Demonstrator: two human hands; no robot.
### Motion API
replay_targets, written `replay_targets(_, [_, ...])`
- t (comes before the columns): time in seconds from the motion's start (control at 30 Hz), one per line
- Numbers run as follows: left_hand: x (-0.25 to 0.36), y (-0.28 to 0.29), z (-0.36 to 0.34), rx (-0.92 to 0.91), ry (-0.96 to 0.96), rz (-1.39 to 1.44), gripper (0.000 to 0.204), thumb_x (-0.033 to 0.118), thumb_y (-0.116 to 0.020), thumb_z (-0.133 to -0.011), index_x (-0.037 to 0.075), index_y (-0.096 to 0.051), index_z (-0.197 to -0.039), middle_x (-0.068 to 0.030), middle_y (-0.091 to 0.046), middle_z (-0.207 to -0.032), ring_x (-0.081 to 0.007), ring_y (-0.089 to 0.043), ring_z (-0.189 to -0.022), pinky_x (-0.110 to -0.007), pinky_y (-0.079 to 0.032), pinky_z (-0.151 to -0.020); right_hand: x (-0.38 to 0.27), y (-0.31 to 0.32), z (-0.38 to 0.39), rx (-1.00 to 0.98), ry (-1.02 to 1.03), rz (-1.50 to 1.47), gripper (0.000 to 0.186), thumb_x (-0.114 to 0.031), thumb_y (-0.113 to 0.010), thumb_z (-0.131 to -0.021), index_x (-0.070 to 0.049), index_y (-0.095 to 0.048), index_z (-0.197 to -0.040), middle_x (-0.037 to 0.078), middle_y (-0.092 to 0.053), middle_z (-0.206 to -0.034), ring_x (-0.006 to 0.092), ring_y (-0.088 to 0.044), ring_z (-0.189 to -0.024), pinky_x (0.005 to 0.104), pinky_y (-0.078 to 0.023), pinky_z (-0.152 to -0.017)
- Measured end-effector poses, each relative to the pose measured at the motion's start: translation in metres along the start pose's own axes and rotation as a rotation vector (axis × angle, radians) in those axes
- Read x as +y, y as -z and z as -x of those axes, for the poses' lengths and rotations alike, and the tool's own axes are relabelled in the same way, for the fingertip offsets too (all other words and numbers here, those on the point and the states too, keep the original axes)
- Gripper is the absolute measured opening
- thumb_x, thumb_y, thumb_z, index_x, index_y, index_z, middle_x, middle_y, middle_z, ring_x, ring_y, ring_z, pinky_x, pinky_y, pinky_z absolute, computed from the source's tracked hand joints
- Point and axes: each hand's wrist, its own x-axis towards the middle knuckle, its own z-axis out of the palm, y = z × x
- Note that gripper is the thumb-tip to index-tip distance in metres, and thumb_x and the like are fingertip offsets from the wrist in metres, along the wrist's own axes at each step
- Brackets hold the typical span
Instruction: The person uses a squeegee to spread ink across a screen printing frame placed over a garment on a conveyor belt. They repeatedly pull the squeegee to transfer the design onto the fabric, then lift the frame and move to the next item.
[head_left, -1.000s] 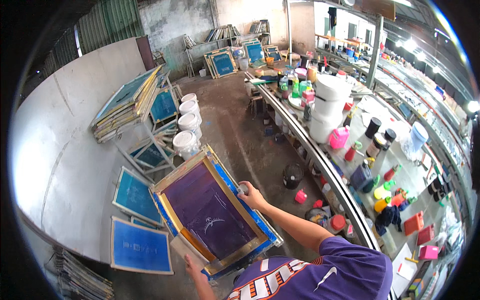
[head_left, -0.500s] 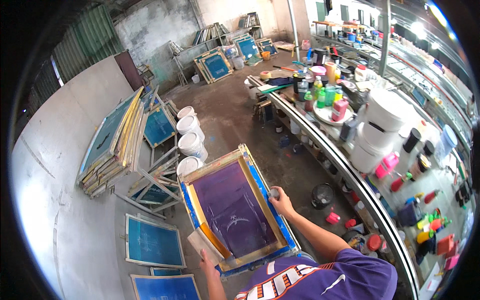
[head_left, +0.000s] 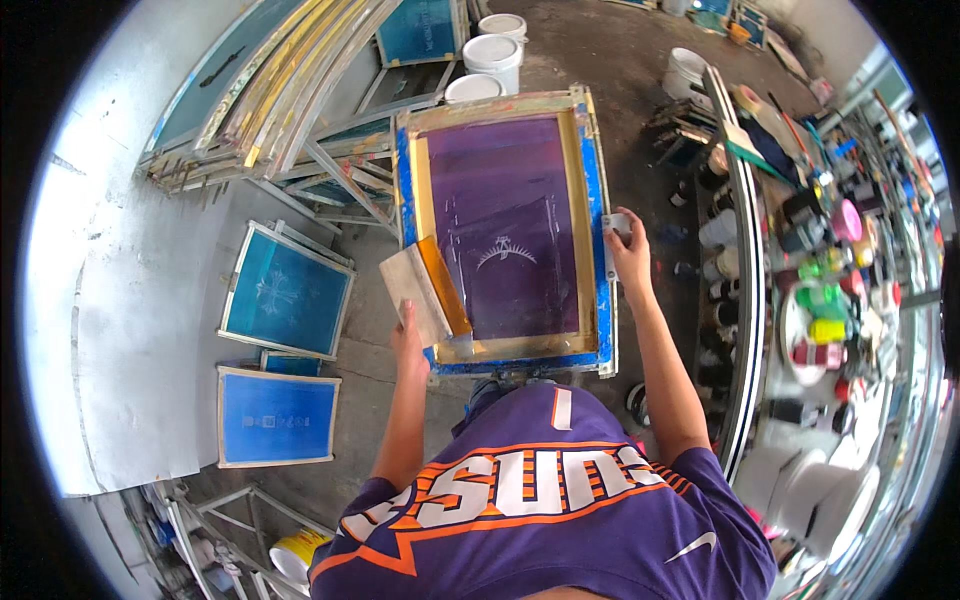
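In front of me lies a screen printing frame with blue tape along its edges and purple mesh showing a pale crest design. My left hand is closed on a squeegee with a wooden handle and an orange blade. The squeegee is tilted over the frame's lower left corner, its blade reaching over the mesh edge. At the frame's right edge, my right hand has its fingers closed on a small pale object, partly hidden by the fingers; I cannot make out its kind.
Stacked screen frames lean on a rack at the upper left. Two blue screens stand along the left wall. White lidded buckets are beyond the frame. A long table with bottles and tubs runs along the right.
My view has turned to the right and tipped downward, so the frame appears upright and nearer the middle. Both hands keep their grips, the squeegee still at the lower left corner.
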Motion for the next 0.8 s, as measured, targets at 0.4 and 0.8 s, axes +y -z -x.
replay_targets(0.4, [0.095, -0.244, -0.247, -0.140, -0.098, 0.001, 0.078, 0.054, -0.069, -0.091, -0.010, -0.054, -0.132, -0.0201, -0.058, -0.134, -0.0264, -0.058, -0.122, -0.037, -0.046, -0.101, 0.014, -0.044, -0.304, 0.073, -0.185, -0.093, 0.046, -0.008, -0.068, -0.089, -0.011, -0.055, -0.134, 0.008, -0.065, -0.104, 0.0170, -0.063, -0.090, 0.0315, -0.051, -0.079])
replay_targets(0.8, [0.119, -0.520, -0.460, -0.263, -0.019, -0.036, 0.068, 0.049, -0.070, -0.092, -0.010, -0.058, -0.125, -0.0149, -0.065, -0.121, -0.0226, -0.066, -0.106, -0.038, -0.053, -0.089, 0.102, -0.058, -0.622, 0.311, -0.071, 0.041, 0.047, -0.010, -0.070, -0.084, -0.013, -0.059, -0.130, 0.012, -0.069, -0.099, 0.0201, -0.065, -0.091, 0.0340, -0.052, -0.081])
